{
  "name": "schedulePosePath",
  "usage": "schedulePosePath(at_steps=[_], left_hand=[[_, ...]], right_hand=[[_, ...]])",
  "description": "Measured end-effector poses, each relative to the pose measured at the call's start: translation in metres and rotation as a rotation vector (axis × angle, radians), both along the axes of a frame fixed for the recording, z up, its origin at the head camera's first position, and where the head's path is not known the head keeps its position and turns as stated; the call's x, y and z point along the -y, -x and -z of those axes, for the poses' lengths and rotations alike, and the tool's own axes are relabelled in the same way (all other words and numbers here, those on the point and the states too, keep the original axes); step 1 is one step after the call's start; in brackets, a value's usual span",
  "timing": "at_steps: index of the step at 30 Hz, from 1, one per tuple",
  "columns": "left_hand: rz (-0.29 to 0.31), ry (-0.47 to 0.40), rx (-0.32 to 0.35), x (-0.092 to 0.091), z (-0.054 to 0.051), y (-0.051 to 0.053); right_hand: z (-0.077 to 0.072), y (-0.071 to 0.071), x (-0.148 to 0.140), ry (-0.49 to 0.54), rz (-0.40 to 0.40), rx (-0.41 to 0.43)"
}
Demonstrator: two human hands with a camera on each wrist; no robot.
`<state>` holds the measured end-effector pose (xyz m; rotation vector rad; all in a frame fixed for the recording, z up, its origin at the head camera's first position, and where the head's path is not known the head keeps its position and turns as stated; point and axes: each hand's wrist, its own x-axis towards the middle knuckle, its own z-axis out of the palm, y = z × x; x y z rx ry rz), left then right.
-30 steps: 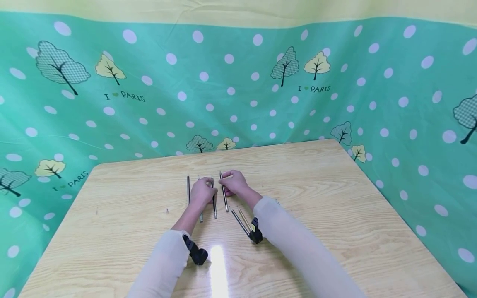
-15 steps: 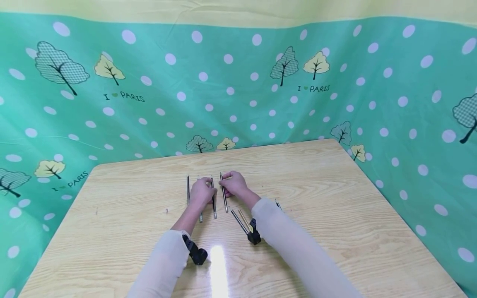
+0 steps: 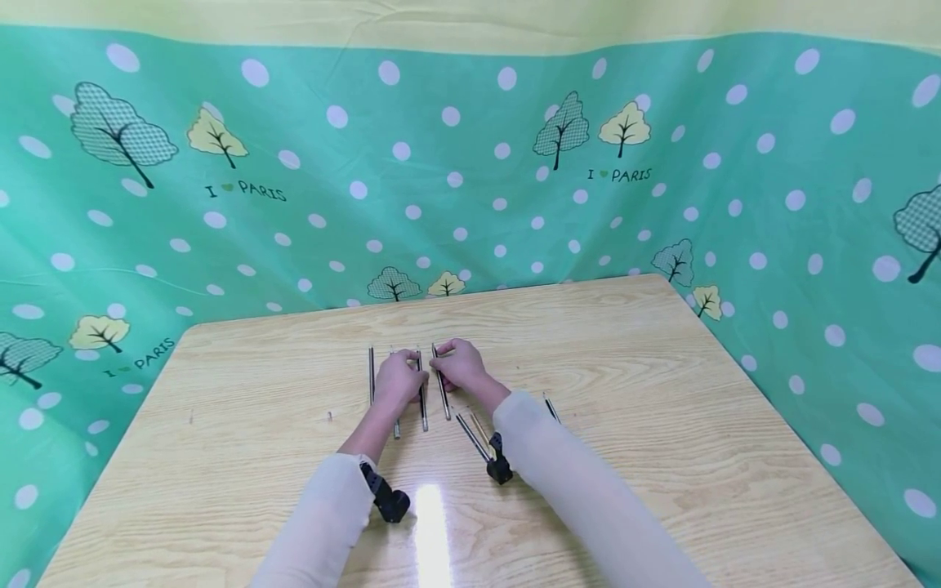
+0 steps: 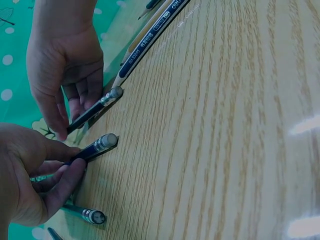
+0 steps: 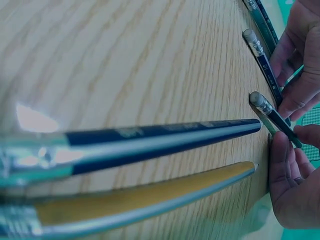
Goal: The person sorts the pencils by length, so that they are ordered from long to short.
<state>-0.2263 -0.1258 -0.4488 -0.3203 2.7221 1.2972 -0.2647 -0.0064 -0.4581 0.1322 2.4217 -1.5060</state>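
Observation:
Near the table's far middle, my left hand (image 3: 400, 378) pinches a dark blue pencil (image 4: 96, 149) with a white eraser end. Just to its right, my right hand (image 3: 461, 365) holds another dark pencil (image 3: 443, 396) between thumb and fingers, roughly parallel to the first. In the right wrist view, the eraser end of this second pencil (image 5: 262, 102) points toward the camera. A green pencil (image 4: 86, 213) lies under and beside my left hand, partly hidden by it. Farther left is one more dark pencil (image 3: 371, 371), its lower part hidden by the left hand.
A blue pencil (image 5: 165, 146) and a yellow pencil (image 5: 150, 196) lie side by side near my right wrist. Another dark pencil (image 3: 550, 407) shows past the right sleeve. A small light bit (image 3: 329, 416) lies on the wooden table (image 3: 243, 457). A polka-dot curtain (image 3: 470, 188) hangs behind.
My right hand has shifted slightly left and nearer, with the upper end of its pencil. The sleeve's shift uncovers a pencil on the right. My left hand stays in place.

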Motion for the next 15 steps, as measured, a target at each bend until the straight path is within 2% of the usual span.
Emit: schedulePosePath(at_steps=[8, 15], left_hand=[[0.004, 0.007, -0.011, 0.0003, 0.0007, 0.0010], [0.008, 0.009, -0.021, 0.0012, 0.0023, 0.0020]], right_hand=[[0.0023, 0.0020, 0.0011, -0.056, -0.001, -0.011], [-0.0009, -0.0028, 0.0025, -0.107, -0.014, -0.021]])
